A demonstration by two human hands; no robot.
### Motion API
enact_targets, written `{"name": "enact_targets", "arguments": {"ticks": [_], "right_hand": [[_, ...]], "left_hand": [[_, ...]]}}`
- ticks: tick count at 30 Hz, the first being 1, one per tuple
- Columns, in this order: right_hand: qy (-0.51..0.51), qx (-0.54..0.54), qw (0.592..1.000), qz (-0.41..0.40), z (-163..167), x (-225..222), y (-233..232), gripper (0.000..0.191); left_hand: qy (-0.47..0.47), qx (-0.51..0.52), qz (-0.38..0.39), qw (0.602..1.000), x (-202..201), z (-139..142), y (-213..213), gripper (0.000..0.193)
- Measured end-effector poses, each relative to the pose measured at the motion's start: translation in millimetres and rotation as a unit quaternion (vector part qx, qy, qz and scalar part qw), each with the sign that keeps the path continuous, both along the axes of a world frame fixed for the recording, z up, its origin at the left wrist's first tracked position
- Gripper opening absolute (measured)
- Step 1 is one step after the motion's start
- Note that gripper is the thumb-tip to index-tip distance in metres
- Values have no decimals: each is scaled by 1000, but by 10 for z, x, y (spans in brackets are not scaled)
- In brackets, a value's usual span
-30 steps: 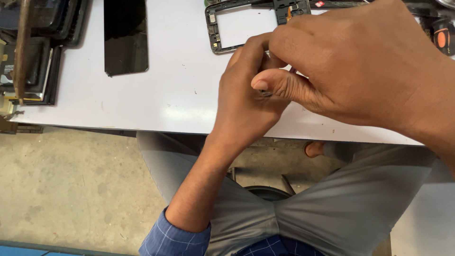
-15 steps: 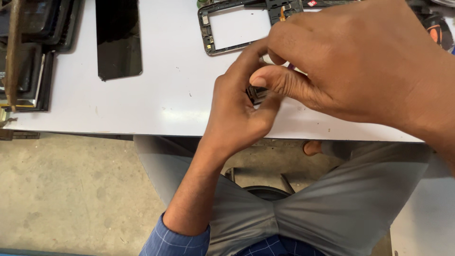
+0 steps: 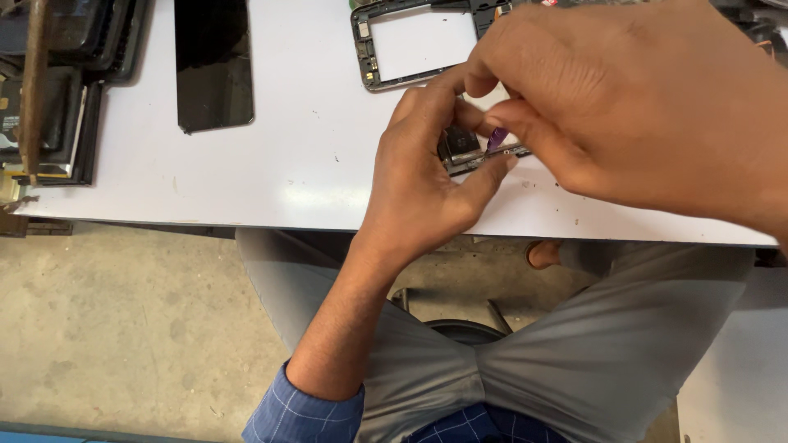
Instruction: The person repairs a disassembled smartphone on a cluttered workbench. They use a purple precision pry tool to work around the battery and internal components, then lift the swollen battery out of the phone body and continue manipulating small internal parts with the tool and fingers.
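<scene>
Grip — small dark part (image 3: 464, 146) between left fingertips (image 3: 501, 164)

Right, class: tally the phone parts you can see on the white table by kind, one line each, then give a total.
Black screen panel lying alone: 1
Open phone frame: 1
Small dark part pinched by the left hand and right hand: 1
Stack of dark panels at the left edge: 1 stack, pieces uncountable
Total: 4
</scene>
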State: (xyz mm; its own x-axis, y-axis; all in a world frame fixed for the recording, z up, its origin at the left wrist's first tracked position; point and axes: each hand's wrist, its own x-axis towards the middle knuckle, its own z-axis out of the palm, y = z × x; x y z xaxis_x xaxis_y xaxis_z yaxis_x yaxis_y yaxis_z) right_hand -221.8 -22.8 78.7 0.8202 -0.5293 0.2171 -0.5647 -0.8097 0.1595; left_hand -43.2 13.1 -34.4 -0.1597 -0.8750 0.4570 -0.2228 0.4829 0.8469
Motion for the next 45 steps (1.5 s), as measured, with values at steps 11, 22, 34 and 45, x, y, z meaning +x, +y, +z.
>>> {"name": "enact_targets", "arguments": {"ticks": [11,22,34,45], "right_hand": [[72,32,992,-98,22,-40,-5,29],[-88,118,989,-26,49,-92,40,27],[-164,178,969,-41,105,-218,53,27],[-425,169,872,-174,-535,-719,385,16]], "left_hand": [[-69,1,32,997,-9,-106,51,78],[-88,-20,36,995,-19,-59,93,78],[-89,-47,62,993,-37,-30,91,13],[-112,-126,112,979,-146,194,-317,7]]}}
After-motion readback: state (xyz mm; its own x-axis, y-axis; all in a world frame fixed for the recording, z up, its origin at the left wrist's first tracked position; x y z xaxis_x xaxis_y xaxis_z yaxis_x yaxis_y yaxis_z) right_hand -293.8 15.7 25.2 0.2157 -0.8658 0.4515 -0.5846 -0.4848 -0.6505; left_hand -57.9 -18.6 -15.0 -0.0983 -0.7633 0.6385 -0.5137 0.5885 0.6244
